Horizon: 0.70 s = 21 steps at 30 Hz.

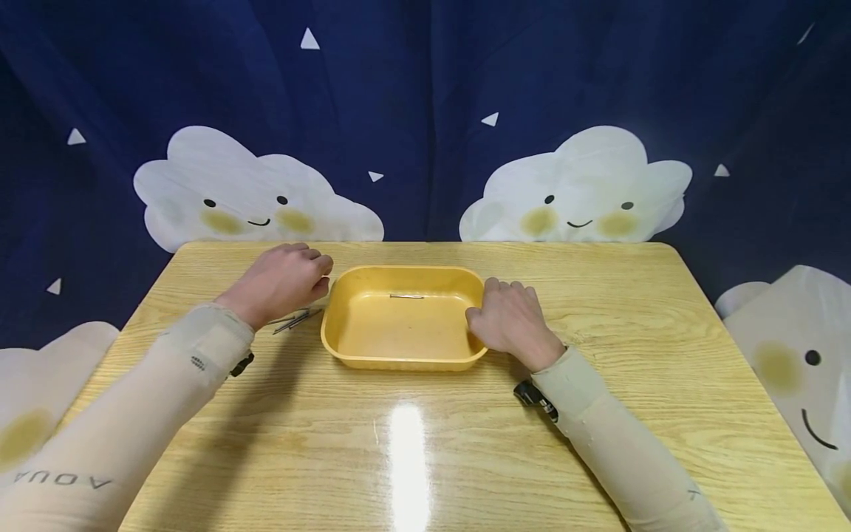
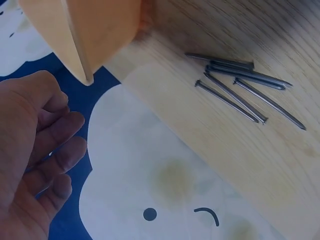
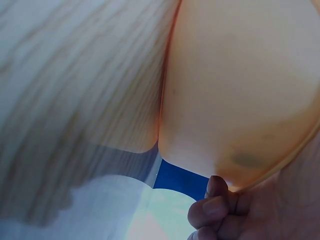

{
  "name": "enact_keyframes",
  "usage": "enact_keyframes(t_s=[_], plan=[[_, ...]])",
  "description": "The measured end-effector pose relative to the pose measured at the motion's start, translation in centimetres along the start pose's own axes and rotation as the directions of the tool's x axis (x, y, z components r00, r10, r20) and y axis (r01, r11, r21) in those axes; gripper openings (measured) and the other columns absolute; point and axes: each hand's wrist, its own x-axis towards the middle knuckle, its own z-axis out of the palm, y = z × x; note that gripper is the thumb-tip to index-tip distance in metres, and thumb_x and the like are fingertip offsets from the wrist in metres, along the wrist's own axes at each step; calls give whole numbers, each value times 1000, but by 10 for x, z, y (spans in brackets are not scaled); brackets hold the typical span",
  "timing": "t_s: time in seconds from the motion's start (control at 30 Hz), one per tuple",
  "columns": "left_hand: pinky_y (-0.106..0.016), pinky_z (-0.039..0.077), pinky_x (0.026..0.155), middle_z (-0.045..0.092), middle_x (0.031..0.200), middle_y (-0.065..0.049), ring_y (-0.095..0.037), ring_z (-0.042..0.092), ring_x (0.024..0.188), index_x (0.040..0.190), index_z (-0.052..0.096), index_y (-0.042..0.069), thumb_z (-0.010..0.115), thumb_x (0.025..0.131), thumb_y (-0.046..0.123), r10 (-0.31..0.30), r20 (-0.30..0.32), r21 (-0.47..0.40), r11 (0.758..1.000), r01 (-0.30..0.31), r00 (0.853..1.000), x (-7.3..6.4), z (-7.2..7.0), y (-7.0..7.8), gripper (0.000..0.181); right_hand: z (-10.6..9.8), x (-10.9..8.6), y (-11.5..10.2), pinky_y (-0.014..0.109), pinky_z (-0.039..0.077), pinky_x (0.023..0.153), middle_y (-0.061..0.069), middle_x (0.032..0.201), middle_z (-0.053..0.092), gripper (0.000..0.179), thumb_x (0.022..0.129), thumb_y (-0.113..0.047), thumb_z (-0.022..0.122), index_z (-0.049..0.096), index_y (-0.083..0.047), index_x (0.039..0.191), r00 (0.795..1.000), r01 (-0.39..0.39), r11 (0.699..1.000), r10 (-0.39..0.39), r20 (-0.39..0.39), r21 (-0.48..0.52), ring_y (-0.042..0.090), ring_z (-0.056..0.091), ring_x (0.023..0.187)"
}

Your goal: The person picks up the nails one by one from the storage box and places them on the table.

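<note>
A yellow plastic tray point(image 1: 405, 364) with raised walls sits on the table, and one nail point(image 1: 407, 296) lies inside it near the far wall. My right hand point(image 1: 508, 318) grips the tray's right rim, thumb on the inner side and fingers curled outside, as the right wrist view also shows. Beside the tray's left end hovers my left hand point(image 1: 282, 279), its fingers point(image 2: 55, 142) loosely curled with nothing between them. Several loose nails point(image 2: 245, 95) lie in a small pile on the table, close to that hand; in the head view the hand partly covers them.
The light wood-grain table point(image 1: 319, 458) carries a bright light reflection toward the front. Behind its far edge hangs a dark blue curtain point(image 1: 425, 96) printed with white clouds and triangles.
</note>
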Motion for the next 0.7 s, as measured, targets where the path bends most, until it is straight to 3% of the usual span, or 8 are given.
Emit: enact_keyframes(t_s=[0.27, 0.7], plan=[[-38, 52, 70, 63, 70, -6, -22, 54, 65, 78, 63, 6, 65, 85, 2, 3, 29, -32, 999, -2, 1000, 7, 5, 6, 9, 0, 0, 0, 39, 36, 69, 13, 80, 55, 28, 92, -33, 47, 53, -5, 89, 1000, 1, 1000, -1, 2, 4, 32, 51, 76], [-37, 52, 68, 62, 70, -4, -23, 55, 66, 78, 62, 7, 66, 85, 1, 18, 15, -61, 998, -17, 1000, 19, 15, 17, 10, 1, 0, 1, 42, 39, 72, 13, 82, 57, 30, 93, -34, 48, 53, -4, 91, 1000, 2, 1000, -2, -12, -6, 33, 52, 78]])
